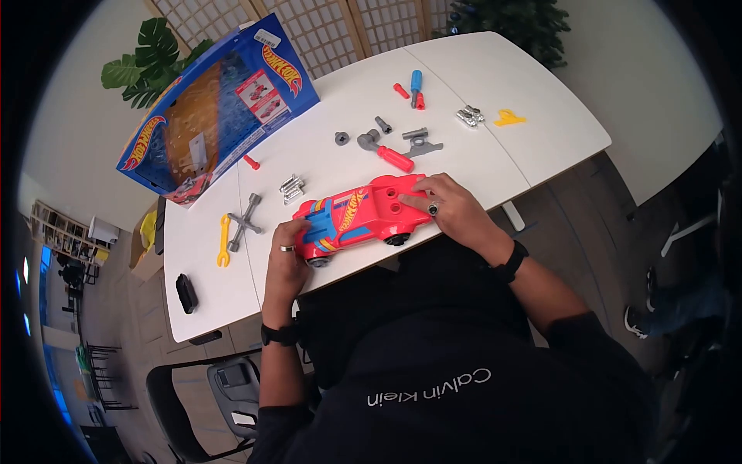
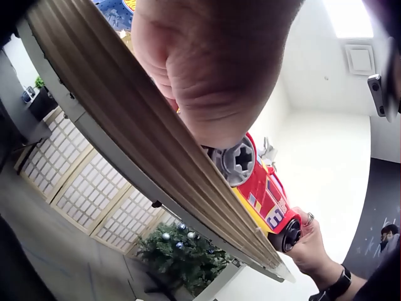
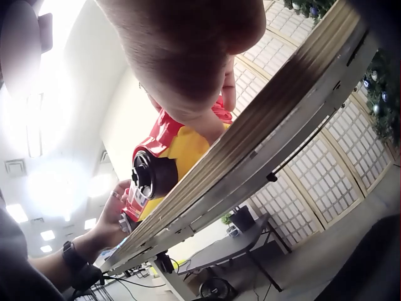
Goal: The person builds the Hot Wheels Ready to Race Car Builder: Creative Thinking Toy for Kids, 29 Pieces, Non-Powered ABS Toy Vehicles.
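Note:
A red toy car point(image 1: 363, 215) with blue and yellow Hot Wheels markings lies along the front edge of the white table. My left hand point(image 1: 288, 259) grips its left end, fingers over the blue part. At the opposite end my right hand point(image 1: 457, 210) holds the red body, with fingers reaching across the top beside two round holes. In the left wrist view, a grey wheel point(image 2: 240, 162) with a cross-shaped hub shows under the palm. The right wrist view shows a black wheel point(image 3: 152, 175) and the yellow underside point(image 3: 189, 152) near the right hand.
Behind the car lie a red-handled hammer point(image 1: 394, 158), silver parts point(image 1: 291, 189) and a blue-handled screwdriver point(image 1: 416, 82). On the left are a grey cross wrench point(image 1: 246, 223), a yellow wrench point(image 1: 224, 241) and a black case point(image 1: 186, 294). The blue toy box point(image 1: 297, 100) stands at the back left.

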### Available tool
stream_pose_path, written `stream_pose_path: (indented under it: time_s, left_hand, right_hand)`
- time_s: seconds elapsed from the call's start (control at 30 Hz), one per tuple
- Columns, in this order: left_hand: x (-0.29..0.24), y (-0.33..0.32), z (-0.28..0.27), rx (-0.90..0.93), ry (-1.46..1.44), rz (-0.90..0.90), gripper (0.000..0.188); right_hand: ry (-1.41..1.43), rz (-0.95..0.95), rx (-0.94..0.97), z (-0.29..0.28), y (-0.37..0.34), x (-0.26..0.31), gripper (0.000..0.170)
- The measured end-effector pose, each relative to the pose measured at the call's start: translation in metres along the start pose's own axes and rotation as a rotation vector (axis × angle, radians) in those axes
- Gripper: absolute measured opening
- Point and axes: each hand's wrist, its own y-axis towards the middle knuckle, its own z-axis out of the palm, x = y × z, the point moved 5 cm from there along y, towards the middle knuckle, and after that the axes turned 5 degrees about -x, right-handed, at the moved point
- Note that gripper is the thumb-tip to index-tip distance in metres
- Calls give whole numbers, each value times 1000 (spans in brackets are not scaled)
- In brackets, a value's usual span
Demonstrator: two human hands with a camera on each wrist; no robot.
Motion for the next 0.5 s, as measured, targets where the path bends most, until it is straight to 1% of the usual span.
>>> stream_pose_path:
  time_s: [0.03, 0.1, 0.13, 0.17, 0.2, 0.23, 0.27, 0.3, 0.33, 0.37, 0.43, 0.47, 0.5]
  left_hand:
    - [-1, 2, -2, 1, -3, 3, 68]
    - [-4, 5, -5, 62, 31, -17, 63]
    - [-9, 8, -8, 61, 28, -13, 63]
    - [-14, 11, -11, 81, 84, -15, 63]
    - [-18, 15, -14, 100, 140, -16, 64]
    - [-24, 20, -18, 96, 137, -13, 64]
    - [-29, 25, -22, 83, 171, -27, 65]
    - [-34, 29, -26, 68, 204, -43, 66]
    - [-39, 33, -27, 40, 184, -55, 63]
    - [-49, 40, -26, 37, 181, -57, 63]
    - [-77, 60, -20, 27, 62, 36, 55]
    - [-87, 69, -14, 51, 53, 96, 47]
    - [-92, 76, -7, 101, 40, 48, 39]
  right_hand:
    - [8, -23, 2, 1, 0, 0, 55]
    - [12, -46, 4, -4, 3, -4, 53]
    - [4, -89, 32, -10, 7, -6, 50]
    - [-4, -133, 60, -16, 10, -11, 47]
    - [-36, -30, -84, -30, 14, -29, 39]
    - [90, 282, -166, -40, 18, -60, 29]
    - [-36, 271, -119, -56, 30, -81, 25]
    - [-207, 258, -183, -66, 36, -107, 23]
    - [-342, 364, -117, -69, 42, -134, 21]
    - [-344, 361, -114, -67, 47, -155, 21]
    - [-484, 570, 75, -47, 49, -205, 26]
    - [-485, 556, 68, -40, 49, -220, 26]
    - [-448, 593, 191, -28, 47, -237, 30]
